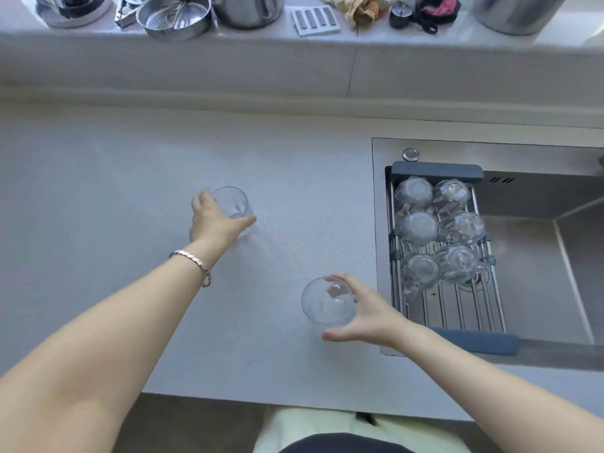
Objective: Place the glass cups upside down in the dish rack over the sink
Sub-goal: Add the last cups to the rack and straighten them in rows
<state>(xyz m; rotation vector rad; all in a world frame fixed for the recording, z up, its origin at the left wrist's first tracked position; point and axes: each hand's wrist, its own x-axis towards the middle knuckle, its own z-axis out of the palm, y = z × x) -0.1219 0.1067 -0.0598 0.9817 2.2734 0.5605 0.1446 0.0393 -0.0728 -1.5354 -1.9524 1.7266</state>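
**A home kitchen**

A pale speckled tabletop (130,178) runs up to a stainless steel sink (536,243) spanned by a dish rack (457,308) holding upturned glasses (418,227). Metal pots (248,8) and a bowl (175,16) crowd the ledge behind.

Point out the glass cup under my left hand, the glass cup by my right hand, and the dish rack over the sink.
Left glass cup (232,204): head view, on its clear side wall.
Right glass cup (322,305): head view, inside its open mouth.
Dish rack (457,308): head view, on its bare metal bars near the front.
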